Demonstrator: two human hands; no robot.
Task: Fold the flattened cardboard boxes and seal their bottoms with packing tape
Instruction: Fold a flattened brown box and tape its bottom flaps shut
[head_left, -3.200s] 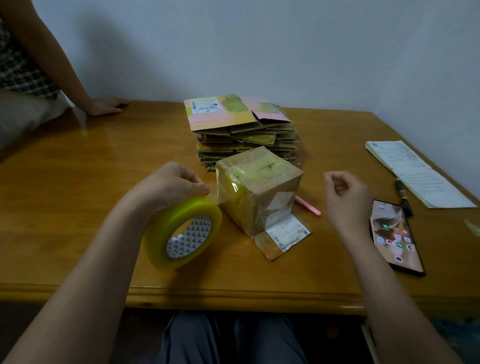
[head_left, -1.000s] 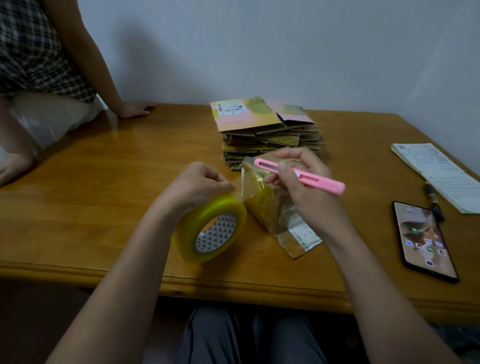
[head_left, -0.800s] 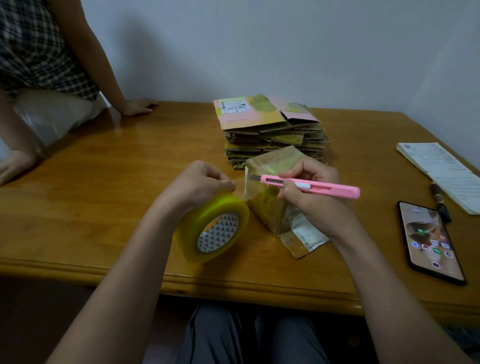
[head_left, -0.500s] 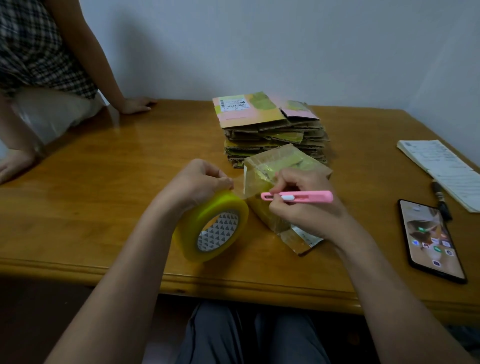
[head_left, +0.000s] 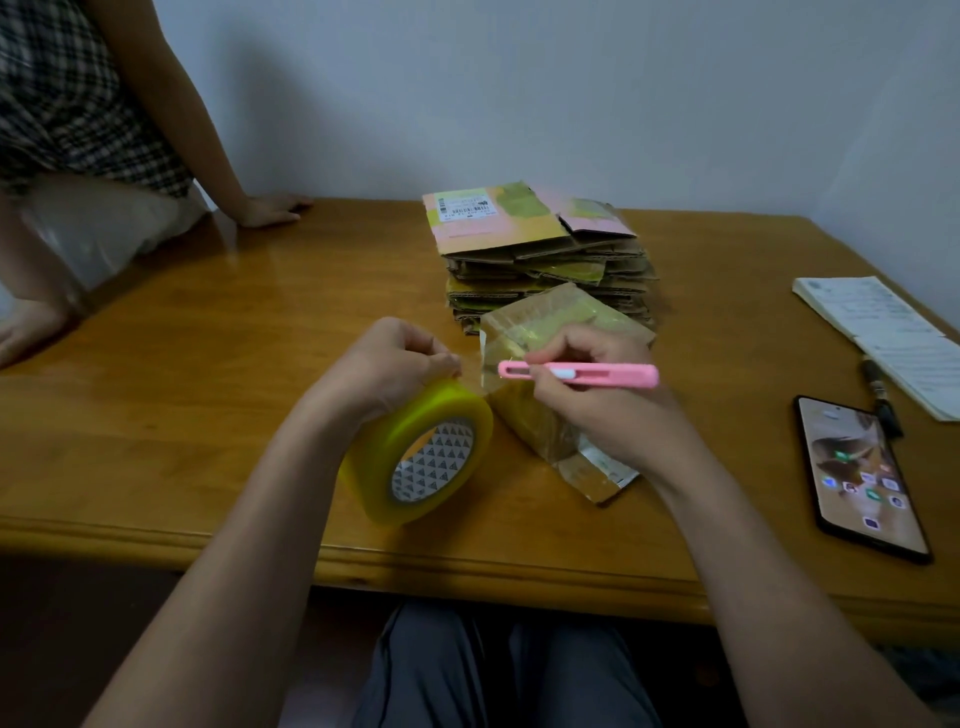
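My left hand (head_left: 387, 366) grips tape roll (head_left: 418, 452) | my right hand (head_left: 587, 384) pinches pink cutter (head_left: 579, 373) against folded box (head_left: 563, 332) | counter (head_left: 208, 374) beneath

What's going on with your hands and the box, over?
Left hand grips yellow packing tape roll. Right hand holds pink utility knife at the tape strip. Folded brown cardboard box between them. Nothing blocking.

left hand (head_left: 387, 366): grips tape roll (head_left: 421, 452) | right hand (head_left: 597, 400): holds pink cutter (head_left: 582, 374) at box (head_left: 550, 332)
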